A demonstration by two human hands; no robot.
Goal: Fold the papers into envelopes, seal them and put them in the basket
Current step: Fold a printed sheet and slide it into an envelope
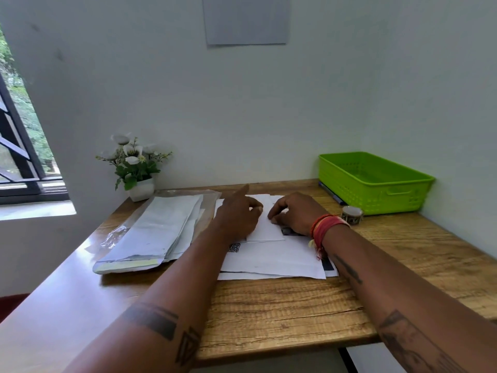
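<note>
Papers [274, 261] lie in a loose pile at the middle of the frame, on the wooden desk [282, 310], and on top of them sits a smaller folded sheet [265, 230] that both hands are working on. From the one head view, the left hand [236, 216] rests on the left part of that folded sheet with its forefinger lifted and pointing away toward the wall, the other fingers curled down onto the paper. The right hand [294, 212] sits just beside it, fingertips bent and pressing or pinching the sheet's right edge; whether it truly pinches the paper I cannot tell, since the fingers hide the contact. The two hands are close together but not touching.

At the right of the frame stands the green basket [376, 184], and nothing shows inside it from here. A roll of tape [352, 214] waits just in front of it, with a pen [332, 193] by its left side. Left of the pile lies a stack of plastic sleeves [158, 232], and behind that a small pot of flowers [134, 164].

I judge the fold is being made. To do it well, the left hand should pin the sheet flat while the right runs along the crease, keeping the edges square so the flap meets cleanly before the tape is fetched. The loose pile underneath may slide, so firm downward pressure seems wise.
</note>
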